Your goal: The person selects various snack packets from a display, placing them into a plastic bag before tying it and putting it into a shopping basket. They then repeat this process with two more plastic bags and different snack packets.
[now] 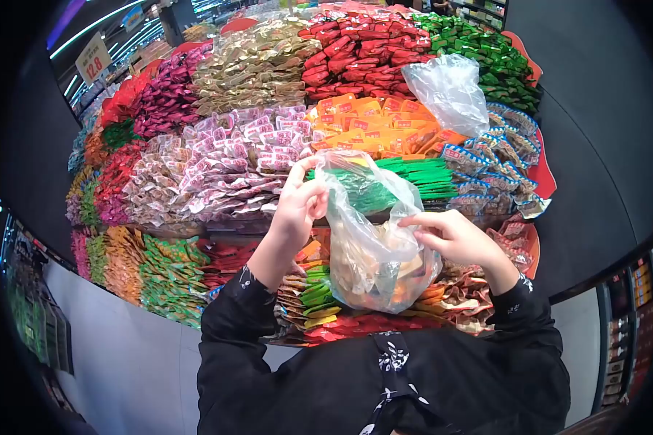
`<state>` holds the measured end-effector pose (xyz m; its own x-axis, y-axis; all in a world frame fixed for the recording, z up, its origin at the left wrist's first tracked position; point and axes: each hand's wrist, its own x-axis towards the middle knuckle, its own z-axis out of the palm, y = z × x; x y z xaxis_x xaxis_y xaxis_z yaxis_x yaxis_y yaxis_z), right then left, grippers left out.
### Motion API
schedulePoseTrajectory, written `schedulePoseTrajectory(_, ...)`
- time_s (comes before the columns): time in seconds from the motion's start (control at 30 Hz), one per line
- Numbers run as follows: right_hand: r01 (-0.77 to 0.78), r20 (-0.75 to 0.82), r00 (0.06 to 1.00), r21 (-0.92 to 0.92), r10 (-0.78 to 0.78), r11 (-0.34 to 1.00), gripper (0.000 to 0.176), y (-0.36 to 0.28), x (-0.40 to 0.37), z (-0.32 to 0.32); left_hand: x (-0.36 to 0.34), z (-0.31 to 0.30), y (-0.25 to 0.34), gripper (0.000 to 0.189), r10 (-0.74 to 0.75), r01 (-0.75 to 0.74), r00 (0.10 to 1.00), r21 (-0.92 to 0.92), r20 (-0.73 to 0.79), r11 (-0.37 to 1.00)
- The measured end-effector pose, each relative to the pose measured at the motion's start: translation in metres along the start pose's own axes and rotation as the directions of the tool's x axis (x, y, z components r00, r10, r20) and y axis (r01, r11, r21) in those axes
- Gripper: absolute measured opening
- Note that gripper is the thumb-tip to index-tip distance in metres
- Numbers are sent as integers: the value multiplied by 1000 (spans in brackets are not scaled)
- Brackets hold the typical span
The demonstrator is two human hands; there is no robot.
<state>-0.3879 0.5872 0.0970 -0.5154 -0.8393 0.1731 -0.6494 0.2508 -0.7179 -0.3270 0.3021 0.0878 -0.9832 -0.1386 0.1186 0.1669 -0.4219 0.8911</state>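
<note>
I've got a clear plastic bag in front of my chest, held up between both hands, over the near edge of the sweets display.

Bag:
- thin, crinkled, see-through film
- bottom bulges with mixed wrapped pieces, mostly orange, yellow and tan
- upper part is slack and the mouth faces up
- green packets on the display show through the top

Hands:
- left hand: fingers pinched together on the bag's rim at upper left
- right hand: thumb and fingers closed on the film at the right side, lower than the left
- both sleeves are black

Edges and room:
- display is a tiered mound, with packets sorted in colour blocks
- orange packets sit just behind the bag, red packets further up
- lower tier rims the mound, and the bag's bottom hangs just above its front
- a second bag, empty and crumpled, lies on top to the right, well apart from mine
- price sign stands at far left
- dark floor opens to the right of the display, with shelving at the right edge
- pale floor is open at lower left
</note>
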Motion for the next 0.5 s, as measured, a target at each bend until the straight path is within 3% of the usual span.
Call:
schedulePoseTrajectory(0.13,41,126,991,1,-40,999,28,-19,12,-27,2,0,29,43,114,-110,993,179,-13,978)
schedulePoseTrajectory(0.23,132,26,991,6,-132,991,28,-45,33,-54,27,10,64,31,182,-168,983,375,0,912)
schedulePoseTrajectory(0.27,38,-1,999,63,-38,997,28,-54,43,-64,41,13,73,26,233,-231,971,459,53,858)
schedulePoseTrajectory(0.3,121,-110,987,37,-116,992,28,-57,57,-72,58,14,82,21,279,-291,954,534,107,794)
schedulePoseTrajectory(0.33,100,-157,982,-26,-103,995,30,-57,73,-85,81,12,89,17,350,-385,919,610,183,692)
schedulePoseTrajectory(0.37,145,-227,957,-174,-183,974,31,-52,94,-99,104,10,96,14,406,-469,875,670,265,575)
schedulePoseTrajectory(0.43,158,-311,904,-395,-293,905,30,-43,137,-129,138,24,116,13,518,-540,758,827,397,156)
schedulePoseTrajectory(0.47,175,-294,872,-557,-390,812,33,-38,158,-148,160,28,122,15,559,-574,681,819,473,7)
schedulePoseTrajectory(0.5,153,-308,859,-606,-409,780,37,-28,178,-162,181,31,127,16,584,-590,598,795,550,-144)
